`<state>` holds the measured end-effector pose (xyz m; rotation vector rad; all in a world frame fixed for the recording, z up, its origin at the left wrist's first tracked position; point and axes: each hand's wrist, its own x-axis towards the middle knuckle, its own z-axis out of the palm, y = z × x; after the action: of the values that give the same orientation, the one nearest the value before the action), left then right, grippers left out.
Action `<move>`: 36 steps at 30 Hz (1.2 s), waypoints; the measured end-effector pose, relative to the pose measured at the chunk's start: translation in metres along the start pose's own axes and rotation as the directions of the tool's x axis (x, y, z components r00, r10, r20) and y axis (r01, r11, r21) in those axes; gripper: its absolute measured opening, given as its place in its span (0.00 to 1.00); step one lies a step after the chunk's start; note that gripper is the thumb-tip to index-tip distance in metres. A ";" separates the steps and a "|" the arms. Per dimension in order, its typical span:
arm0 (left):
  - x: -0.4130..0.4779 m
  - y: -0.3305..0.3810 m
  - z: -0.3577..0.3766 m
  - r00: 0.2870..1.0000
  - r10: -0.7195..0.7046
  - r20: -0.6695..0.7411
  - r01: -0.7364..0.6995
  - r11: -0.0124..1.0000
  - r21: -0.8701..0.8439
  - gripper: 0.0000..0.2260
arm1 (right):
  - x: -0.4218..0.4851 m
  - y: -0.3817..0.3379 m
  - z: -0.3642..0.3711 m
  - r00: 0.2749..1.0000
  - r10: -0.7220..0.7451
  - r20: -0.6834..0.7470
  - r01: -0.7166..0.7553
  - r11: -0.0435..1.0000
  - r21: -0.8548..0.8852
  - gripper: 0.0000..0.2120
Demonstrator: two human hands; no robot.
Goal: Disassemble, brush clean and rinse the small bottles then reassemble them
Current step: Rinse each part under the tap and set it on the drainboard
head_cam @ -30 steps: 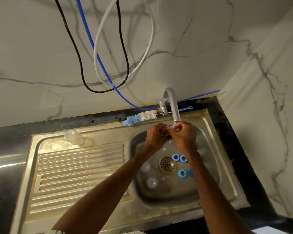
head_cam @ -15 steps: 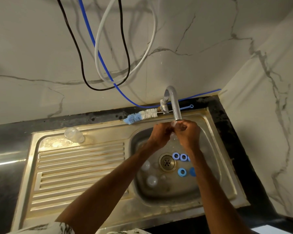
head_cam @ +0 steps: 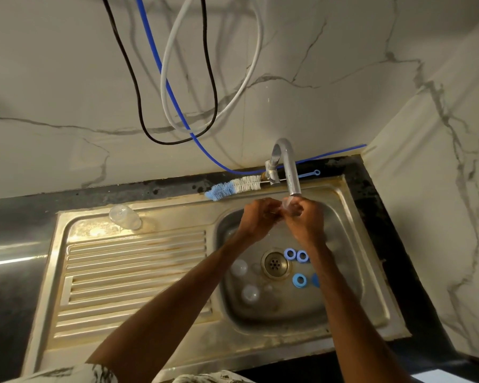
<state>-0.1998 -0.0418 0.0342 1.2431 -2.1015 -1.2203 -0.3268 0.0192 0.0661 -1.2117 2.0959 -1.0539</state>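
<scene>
Both hands are meeting just under the tap (head_cam: 292, 172). The right hand (head_cam: 306, 218) is gripping a small clear bottle (head_cam: 287, 202) at the spout, and the left hand (head_cam: 257, 214) is pinching it from the other side. Other clear bottles (head_cam: 239, 268) and blue rings (head_cam: 299, 280) are lying in the sink (head_cam: 340, 294), and the brush (head_cam: 233, 187) is lying behind it.

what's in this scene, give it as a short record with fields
hands: left hand and right hand together pinch a small clear part
where: just under the tap spout, over the sink
bottle brush: lies along the back rim, handle passing behind the tap
blue rings: four on the basin floor right of the drain, one partly hidden
clear pieces: a few on the basin floor left of the drain
clear bottle: lying at the drainboard's back left corner
water: cannot tell if running
</scene>
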 end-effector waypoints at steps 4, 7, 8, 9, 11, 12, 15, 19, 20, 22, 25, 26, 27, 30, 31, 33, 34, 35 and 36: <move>0.012 -0.013 0.000 0.992 -0.096 0.081 0.097 0.995 -0.019 0.08 | 0.003 0.007 -0.001 1.000 0.001 -0.020 -0.003 0.995 -0.099 0.07; 0.030 -0.009 -0.004 0.972 -0.234 0.018 0.232 0.969 0.082 0.20 | 0.004 0.008 0.000 1.000 -0.025 -0.019 0.022 0.989 -0.145 0.07; 0.036 -0.005 -0.005 0.965 -0.261 0.001 0.260 0.962 0.083 0.25 | 0.004 0.008 0.001 1.000 -0.028 -0.006 0.027 0.989 -0.148 0.06; 0.042 0.000 -0.007 0.967 -0.256 0.010 0.254 0.962 0.101 0.28 | 0.005 0.008 0.002 1.000 -0.026 0.005 0.026 0.988 -0.151 0.08; 0.054 0.003 -0.006 0.963 -0.263 0.058 0.256 0.960 0.110 0.30 | 0.006 0.008 0.005 1.000 -0.026 0.005 0.027 0.986 -0.166 0.08; 0.059 0.002 -0.005 0.959 -0.275 0.071 0.266 0.958 0.111 0.29 | 0.005 0.009 0.005 0.999 -0.036 -0.008 0.034 0.984 -0.174 0.07; 0.069 0.000 0.000 0.947 -0.317 0.057 0.312 0.947 0.081 0.27 | 0.007 0.013 0.007 0.998 -0.045 -0.036 0.037 0.981 -0.189 0.05; 0.076 -0.006 0.006 0.947 -0.320 0.037 0.318 0.947 0.049 0.28 | 0.010 0.023 0.008 0.999 -0.029 -0.025 0.024 0.983 -0.181 0.12; 0.077 -0.006 0.008 0.958 -0.284 0.049 0.281 0.958 0.063 0.28 | 0.010 0.023 0.008 1.000 -0.021 -0.016 0.018 0.985 -0.170 0.14; 0.080 -0.004 0.010 0.966 -0.252 0.059 0.246 0.965 0.089 0.26 | 0.010 0.022 0.008 1.000 -0.020 0.000 0.020 0.990 -0.142 0.17; 0.079 -0.001 0.002 0.972 -0.215 0.098 0.197 0.966 0.165 0.30 | 0.005 0.016 0.007 1.000 -0.022 -0.009 0.022 0.998 -0.063 0.17; 0.075 0.000 -0.004 0.972 -0.197 0.129 0.171 0.967 0.188 0.32 | 0.003 0.015 0.006 1.000 -0.019 -0.001 0.019 1.000 -0.017 0.17; 0.069 0.001 -0.010 0.971 -0.185 0.150 0.155 0.970 0.189 0.33 | 0.001 0.013 0.006 1.000 -0.004 0.023 0.003 1.000 0.030 0.16; 0.041 -0.001 -0.022 0.974 -0.153 0.169 0.148 0.988 0.045 0.26 | -0.005 0.007 0.006 0.976 0.120 0.179 -0.144 0.982 0.125 0.08; 0.029 -0.001 -0.025 0.970 -0.168 0.173 0.174 0.985 -0.017 0.23 | -0.006 0.005 0.007 0.956 0.186 0.227 -0.224 0.962 0.157 0.09; 0.008 -0.003 -0.031 0.968 -0.182 0.171 0.202 0.974 -0.105 0.16 | -0.007 0.004 0.010 0.898 0.341 0.279 -0.401 0.896 0.193 0.15; -0.002 -0.005 -0.033 0.971 -0.173 0.163 0.195 0.973 -0.127 0.13 | -0.007 0.003 0.012 0.865 0.402 0.301 -0.469 0.861 0.198 0.18; -0.012 -0.006 -0.035 0.973 -0.166 0.159 0.188 0.972 -0.140 0.12 | -0.008 0.001 0.013 0.833 0.444 0.330 -0.522 0.828 0.205 0.20; -0.021 -0.005 -0.038 0.975 -0.159 0.157 0.185 0.969 -0.165 0.11 | -0.008 0.000 0.014 0.805 0.468 0.364 -0.563 0.797 0.219 0.22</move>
<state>-0.1594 -0.0433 0.0521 1.3128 -1.9601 -1.5805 -0.3132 0.0212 0.0583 -0.5312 1.7819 -0.8417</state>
